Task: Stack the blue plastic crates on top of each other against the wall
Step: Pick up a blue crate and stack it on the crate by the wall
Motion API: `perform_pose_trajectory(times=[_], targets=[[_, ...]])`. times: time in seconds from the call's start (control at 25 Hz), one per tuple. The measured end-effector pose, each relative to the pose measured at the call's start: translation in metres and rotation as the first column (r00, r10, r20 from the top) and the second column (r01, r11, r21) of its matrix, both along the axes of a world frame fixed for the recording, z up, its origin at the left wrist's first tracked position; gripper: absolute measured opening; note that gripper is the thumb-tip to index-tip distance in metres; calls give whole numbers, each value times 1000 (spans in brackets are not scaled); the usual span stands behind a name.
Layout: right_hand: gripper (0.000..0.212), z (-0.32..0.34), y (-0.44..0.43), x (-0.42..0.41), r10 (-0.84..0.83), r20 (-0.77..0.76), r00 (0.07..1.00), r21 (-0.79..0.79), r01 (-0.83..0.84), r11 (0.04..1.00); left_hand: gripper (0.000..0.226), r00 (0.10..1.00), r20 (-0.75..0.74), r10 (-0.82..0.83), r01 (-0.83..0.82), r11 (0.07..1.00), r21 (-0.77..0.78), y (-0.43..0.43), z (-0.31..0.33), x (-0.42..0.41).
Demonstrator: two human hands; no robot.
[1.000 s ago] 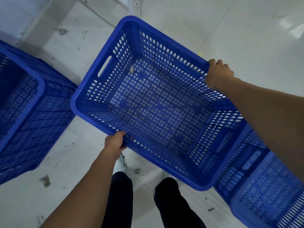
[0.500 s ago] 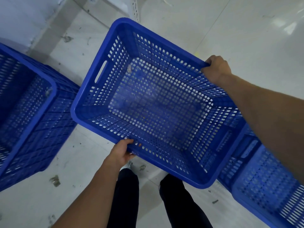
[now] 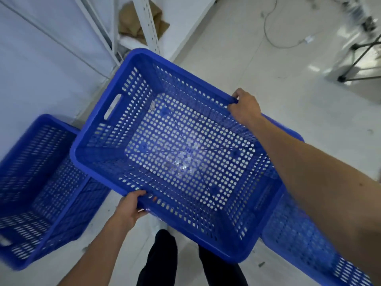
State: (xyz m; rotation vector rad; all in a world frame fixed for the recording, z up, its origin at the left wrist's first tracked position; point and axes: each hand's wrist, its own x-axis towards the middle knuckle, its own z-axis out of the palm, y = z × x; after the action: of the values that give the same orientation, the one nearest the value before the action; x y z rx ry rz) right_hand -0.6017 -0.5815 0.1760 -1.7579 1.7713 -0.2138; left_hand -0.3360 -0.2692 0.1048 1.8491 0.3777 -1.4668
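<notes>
Both hands hold an empty blue perforated plastic crate [image 3: 181,153] in the air above the pale floor [image 3: 268,65], the left hand [image 3: 128,209] clenched on its near rim, the right hand [image 3: 244,106] clenched on its far rim, between two more blue plastic crates, one at the left [image 3: 39,188] and one at the right [image 3: 305,244].

A perforated blue crate [image 3: 181,153] is held off the floor, open side up and empty, tilted a little. The left hand [image 3: 128,209] grips its near rim; the right hand [image 3: 245,106] grips the far-right rim — both closed over the edge. To the left a second blue crate [image 3: 37,190] stands on the pale floor [image 3: 288,58] beside the wall [image 3: 41,65]. A third crate [image 3: 305,240] sits low on the right, partly under the held one — dark trouser legs [image 3: 158,261] show below
</notes>
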Motion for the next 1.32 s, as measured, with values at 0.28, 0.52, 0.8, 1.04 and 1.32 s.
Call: perform_pose_trajectory(times=[0.28,0.52,0.8,1.04,1.32], targets=[[29,147,18,25,90,26,996,-151,-85,985,39,998,47,29,-23,993,-113,21,143,16],[25,235,32,115,264,53,963,-218,-246,944,39,978,72,195,-179,965,-192,69,208,47],[24,289,80,260,468,37,883,-324,-432,841,38,909,34,416,-397,886,-239,143,234,109],[27,310,158,392,584,-1,812,-357,-546,758,20,830,10,558,-537,803,-260,218,232,164],[27,321,230,521,693,90,715,-317,-639,701,18,726,-77,683,-681,699,-216,283,225,223]])
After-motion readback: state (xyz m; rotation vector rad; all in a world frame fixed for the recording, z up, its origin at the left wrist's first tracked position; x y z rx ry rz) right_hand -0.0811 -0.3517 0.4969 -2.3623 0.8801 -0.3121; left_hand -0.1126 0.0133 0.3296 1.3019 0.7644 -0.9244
